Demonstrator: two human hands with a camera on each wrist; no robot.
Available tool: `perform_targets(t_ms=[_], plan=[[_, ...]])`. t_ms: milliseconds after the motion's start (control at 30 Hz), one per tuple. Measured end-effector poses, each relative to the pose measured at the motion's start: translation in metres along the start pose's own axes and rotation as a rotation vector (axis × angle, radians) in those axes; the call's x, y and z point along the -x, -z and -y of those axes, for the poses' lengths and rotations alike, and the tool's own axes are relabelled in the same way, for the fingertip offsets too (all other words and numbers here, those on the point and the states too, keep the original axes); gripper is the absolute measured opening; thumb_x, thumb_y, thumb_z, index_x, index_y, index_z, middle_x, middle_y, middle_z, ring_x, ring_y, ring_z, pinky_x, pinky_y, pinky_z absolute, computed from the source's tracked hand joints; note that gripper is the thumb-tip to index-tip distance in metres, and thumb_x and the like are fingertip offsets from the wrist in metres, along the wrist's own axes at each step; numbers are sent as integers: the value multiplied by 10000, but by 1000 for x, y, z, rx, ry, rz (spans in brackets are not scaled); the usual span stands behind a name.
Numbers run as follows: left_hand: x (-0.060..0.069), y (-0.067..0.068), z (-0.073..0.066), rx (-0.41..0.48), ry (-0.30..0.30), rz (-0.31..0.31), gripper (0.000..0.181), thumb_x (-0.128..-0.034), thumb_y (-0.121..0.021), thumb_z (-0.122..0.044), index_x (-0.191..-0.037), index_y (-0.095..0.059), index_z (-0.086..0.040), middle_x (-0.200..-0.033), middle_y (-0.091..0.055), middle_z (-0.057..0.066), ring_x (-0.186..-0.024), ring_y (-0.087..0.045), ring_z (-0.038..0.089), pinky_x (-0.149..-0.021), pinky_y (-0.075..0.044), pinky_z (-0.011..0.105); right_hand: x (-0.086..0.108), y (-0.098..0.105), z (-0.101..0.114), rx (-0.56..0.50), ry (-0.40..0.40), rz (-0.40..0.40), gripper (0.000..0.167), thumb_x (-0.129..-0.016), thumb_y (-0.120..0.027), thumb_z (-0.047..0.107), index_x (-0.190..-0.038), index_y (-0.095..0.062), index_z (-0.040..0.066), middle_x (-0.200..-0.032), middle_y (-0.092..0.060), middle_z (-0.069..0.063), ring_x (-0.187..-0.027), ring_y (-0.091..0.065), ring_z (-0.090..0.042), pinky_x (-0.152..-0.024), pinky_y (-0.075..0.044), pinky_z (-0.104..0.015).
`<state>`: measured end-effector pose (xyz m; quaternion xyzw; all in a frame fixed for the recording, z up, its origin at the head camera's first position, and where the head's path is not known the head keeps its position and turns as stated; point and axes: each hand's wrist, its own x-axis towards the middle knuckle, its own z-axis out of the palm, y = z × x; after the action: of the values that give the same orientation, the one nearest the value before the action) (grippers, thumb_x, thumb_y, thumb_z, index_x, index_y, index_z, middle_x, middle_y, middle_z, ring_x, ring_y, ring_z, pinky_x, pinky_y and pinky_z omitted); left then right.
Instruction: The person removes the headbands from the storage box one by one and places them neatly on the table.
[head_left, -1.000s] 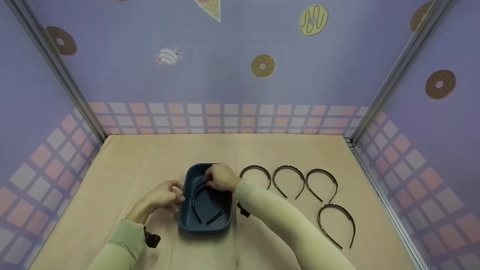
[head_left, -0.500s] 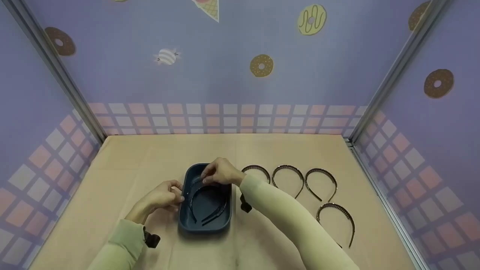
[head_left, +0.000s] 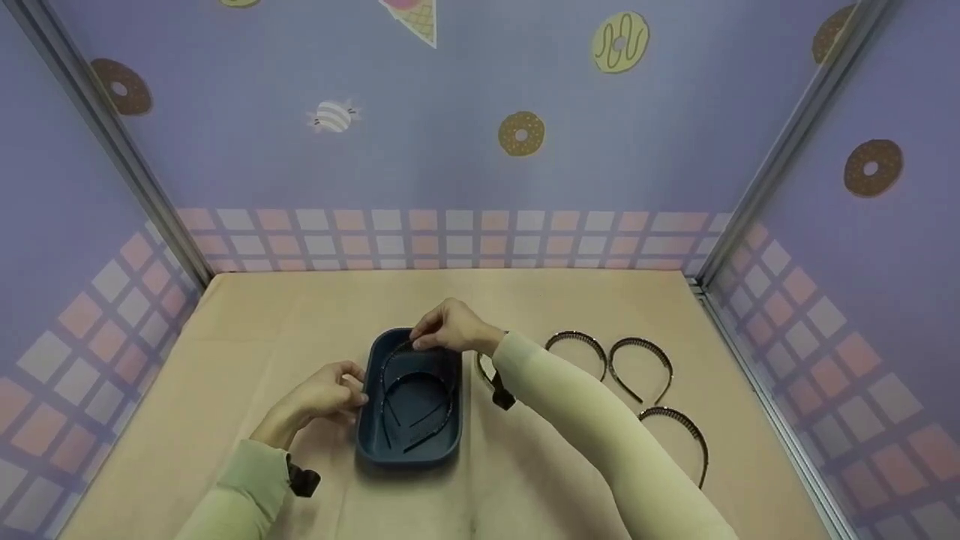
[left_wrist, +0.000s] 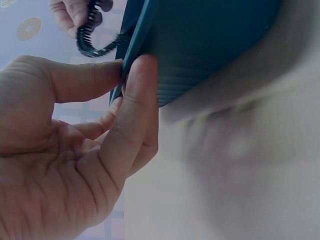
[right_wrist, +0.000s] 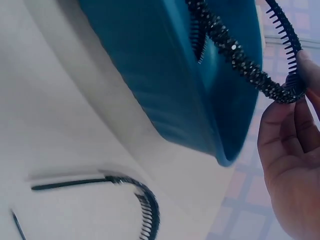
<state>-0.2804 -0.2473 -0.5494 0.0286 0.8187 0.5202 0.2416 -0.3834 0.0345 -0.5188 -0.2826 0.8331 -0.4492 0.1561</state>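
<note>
A blue rectangular bin [head_left: 409, 459] stands on the table in front of me. My left hand [head_left: 324, 391] pinches its left rim between thumb and fingers, as the left wrist view also shows. My right hand [head_left: 454, 328] pinches a dark toothed headband [right_wrist: 235, 55] by the top of its arch, at the bin's far end. Sparkling stones cover that band's outer side, and its legs hang down inside the bin. Another dark headband [head_left: 416, 374] lies in the bin, its arch crossing behind or in front of the held one's legs; I cannot tell which.
Right of the bin lie more toothed headbands: one at the back [head_left: 576, 334], a second headband [head_left: 641, 342] beside it, and a nearer headband [head_left: 694, 435]. My right forearm partly covers another headband [head_left: 486, 367]. Patterned walls [head_left: 450, 172] enclose the table [head_left: 300, 315].
My right hand has risen and moved toward the back of the bin with the headband, drawing it apart from the other one inside. The left hand stays at the rim.
</note>
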Motion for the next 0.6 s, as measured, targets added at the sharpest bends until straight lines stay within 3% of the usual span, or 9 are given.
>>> perform_targets(t_ms=[167, 400, 600], plan=[[-2, 0, -1, -12, 6, 5, 378, -1005, -698, -8, -1351, -562, 60, -1005, -702, 91, -823, -728, 170, -694, -675, 318, 2, 17, 3, -12, 8, 6, 161, -959, -874, 42, -1112, -876, -8, -1124, -860, -197, -867, -684, -8, -772, -554, -141], [-1, 0, 0, -12, 3, -1, 431, -995, -707, -10, -1387, -552, 82, -1031, -708, 109, -835, -741, 180, -687, -676, 321, 11, 38, 3, -57, -42, 28, 155, -971, -866, 48, -1117, -877, -2, -1082, -869, -113, -834, -693, -32, -738, -566, -170], [-3, 0, 0, 3, 4, 5, 457, -975, -712, -2, -1389, -542, 95, -1022, -696, 93, -822, -736, 170, -685, -678, 319, 21, 57, 3, -31, -56, 32, 140, -987, -852, 52, -1117, -881, 11, -1104, -870, -168, -832, -719, -38, -732, -567, -184]])
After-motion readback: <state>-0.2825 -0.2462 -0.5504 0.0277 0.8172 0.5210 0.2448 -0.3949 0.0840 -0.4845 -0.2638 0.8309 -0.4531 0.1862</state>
